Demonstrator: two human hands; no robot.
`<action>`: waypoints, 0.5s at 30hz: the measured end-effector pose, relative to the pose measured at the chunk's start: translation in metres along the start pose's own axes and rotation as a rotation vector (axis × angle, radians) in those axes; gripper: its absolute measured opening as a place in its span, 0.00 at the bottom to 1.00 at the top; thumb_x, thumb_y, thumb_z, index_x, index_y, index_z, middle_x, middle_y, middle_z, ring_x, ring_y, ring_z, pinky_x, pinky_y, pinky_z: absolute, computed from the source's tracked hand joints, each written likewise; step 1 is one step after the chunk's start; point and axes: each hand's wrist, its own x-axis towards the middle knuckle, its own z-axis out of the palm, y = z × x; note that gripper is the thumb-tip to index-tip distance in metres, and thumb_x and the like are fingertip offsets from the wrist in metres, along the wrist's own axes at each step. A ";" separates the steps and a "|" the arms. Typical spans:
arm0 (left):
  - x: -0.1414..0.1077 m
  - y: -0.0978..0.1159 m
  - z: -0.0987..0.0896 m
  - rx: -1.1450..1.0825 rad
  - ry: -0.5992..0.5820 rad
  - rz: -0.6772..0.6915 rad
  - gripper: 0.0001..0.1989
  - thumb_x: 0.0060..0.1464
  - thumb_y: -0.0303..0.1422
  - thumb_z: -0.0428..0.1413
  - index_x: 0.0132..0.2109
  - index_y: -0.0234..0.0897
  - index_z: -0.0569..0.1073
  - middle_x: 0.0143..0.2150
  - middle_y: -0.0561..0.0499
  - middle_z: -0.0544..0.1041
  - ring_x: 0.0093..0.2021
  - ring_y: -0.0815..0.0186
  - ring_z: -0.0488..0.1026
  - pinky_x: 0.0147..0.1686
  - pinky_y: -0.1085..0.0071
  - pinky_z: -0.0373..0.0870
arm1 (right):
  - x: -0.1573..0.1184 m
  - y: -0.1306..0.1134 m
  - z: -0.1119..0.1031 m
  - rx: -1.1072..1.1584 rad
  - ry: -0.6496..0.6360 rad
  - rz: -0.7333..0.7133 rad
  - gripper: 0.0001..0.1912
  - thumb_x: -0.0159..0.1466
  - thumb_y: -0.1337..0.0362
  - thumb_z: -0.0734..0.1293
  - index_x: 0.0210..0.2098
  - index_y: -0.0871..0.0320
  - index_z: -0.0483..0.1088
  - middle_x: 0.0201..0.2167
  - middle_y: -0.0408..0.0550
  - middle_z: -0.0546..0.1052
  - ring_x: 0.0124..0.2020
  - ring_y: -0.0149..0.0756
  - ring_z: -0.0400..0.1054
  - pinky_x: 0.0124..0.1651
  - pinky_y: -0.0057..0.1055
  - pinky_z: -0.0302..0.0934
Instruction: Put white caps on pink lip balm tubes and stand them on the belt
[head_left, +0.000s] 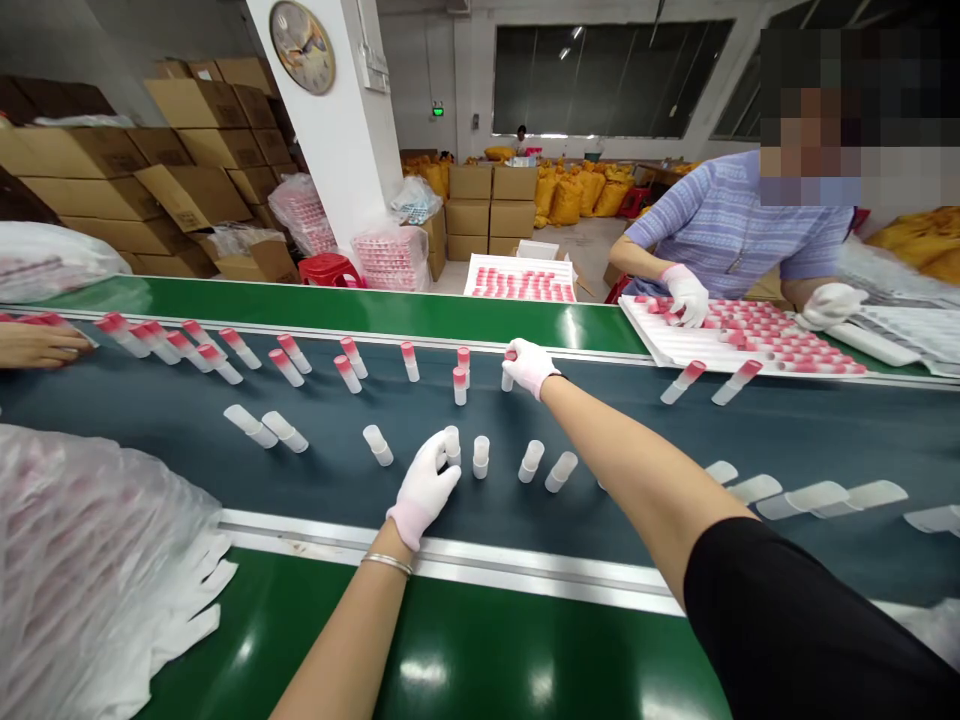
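Observation:
My left hand, in a white glove with a pink cuff, closes its fingers around a small frosted white tube standing on the dark conveyor belt. Just right of it stands another white tube. Farther across the belt, my gloved right hand pinches the top of a tube; its pale lower part shows below the fingers, which hide most of its upper end. Left of that hand are two upright pink-topped tubes, the nearer one partly in front of the other.
Several pink-topped tubes line the belt's far side, with white ones nearer. Across it, a co-worker's gloved hand touches tubes on a white tray. Another person's hand is far left. A plastic-wrapped bundle lies near left.

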 end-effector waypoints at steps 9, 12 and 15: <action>-0.010 0.004 -0.014 0.106 0.092 0.014 0.16 0.53 0.32 0.55 0.50 0.35 0.69 0.53 0.41 0.73 0.59 0.53 0.69 0.64 0.51 0.57 | -0.019 -0.013 0.002 -0.004 -0.079 -0.089 0.14 0.67 0.57 0.66 0.45 0.61 0.71 0.43 0.48 0.74 0.44 0.37 0.70 0.48 0.40 0.66; -0.025 0.015 -0.020 0.112 0.122 0.056 0.09 0.55 0.33 0.54 0.44 0.37 0.69 0.51 0.44 0.73 0.59 0.55 0.68 0.64 0.54 0.57 | -0.027 -0.012 0.006 0.001 -0.102 -0.105 0.14 0.67 0.57 0.66 0.46 0.61 0.71 0.44 0.49 0.75 0.44 0.37 0.71 0.49 0.41 0.67; -0.045 0.032 -0.021 0.096 0.145 0.106 0.06 0.57 0.34 0.54 0.40 0.38 0.68 0.50 0.47 0.72 0.58 0.57 0.68 0.63 0.57 0.58 | -0.032 -0.018 0.002 0.025 -0.080 -0.138 0.21 0.64 0.57 0.68 0.54 0.61 0.68 0.50 0.53 0.74 0.49 0.41 0.70 0.53 0.44 0.65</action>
